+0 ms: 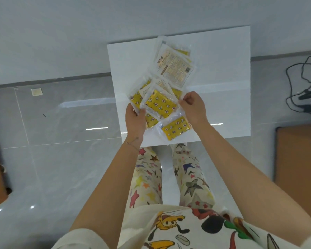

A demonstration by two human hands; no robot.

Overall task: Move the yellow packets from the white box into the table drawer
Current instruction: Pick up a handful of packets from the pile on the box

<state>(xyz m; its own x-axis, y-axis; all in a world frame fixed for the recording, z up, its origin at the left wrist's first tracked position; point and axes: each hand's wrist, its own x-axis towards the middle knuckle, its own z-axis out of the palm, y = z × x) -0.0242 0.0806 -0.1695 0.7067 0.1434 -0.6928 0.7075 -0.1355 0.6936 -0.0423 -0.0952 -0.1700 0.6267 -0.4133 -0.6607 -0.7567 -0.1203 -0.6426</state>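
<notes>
Packet (159, 105) gripped between left hand (135, 121) and right hand (193, 107).

The yellow packets (159, 105) sit in clear, crinkled plastic wrappers that shine. The far packet (174, 69) shows a pale, printed matt back. The white table top (223, 78) is smooth and glossy. The grey floor tiles (61, 123) are polished and mirror the lights. The star-print trousers (147, 180) are matt cloth. The right-hand board (298, 168) looks like matt brown wood.

I stand in a plain indoor room: glossy grey floor tiles (61, 119), pale wall (61, 42), small white table (223, 87), black cables (302, 78) on the floor. Home or office: undetermined.
</notes>
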